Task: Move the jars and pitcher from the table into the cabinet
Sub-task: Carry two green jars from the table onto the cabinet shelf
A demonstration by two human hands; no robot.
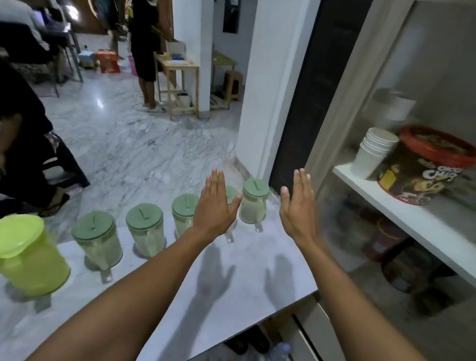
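Hovering above the table [252,272] in the head view, the left hand [215,204] and the right hand [298,208] are both flat and spread, palms down, holding nothing. A row of jars with green lids stands along the table's far edge, the farthest jar [254,201] sitting between the two hands and one jar [231,194] mostly hidden behind the left hand. The yellow-green pitcher [23,257] stands at the near left end, close to the edge above the floor. The cabinet [400,199] is open to the right, and its shelf already carries a stack of paper cups [374,151] and a tub [428,167]. Judging from this, the jars' closeness to the edge is the main risk: a careless reach could nudge one off onto the floor. The crowded shelf could also lead to knocked cups.
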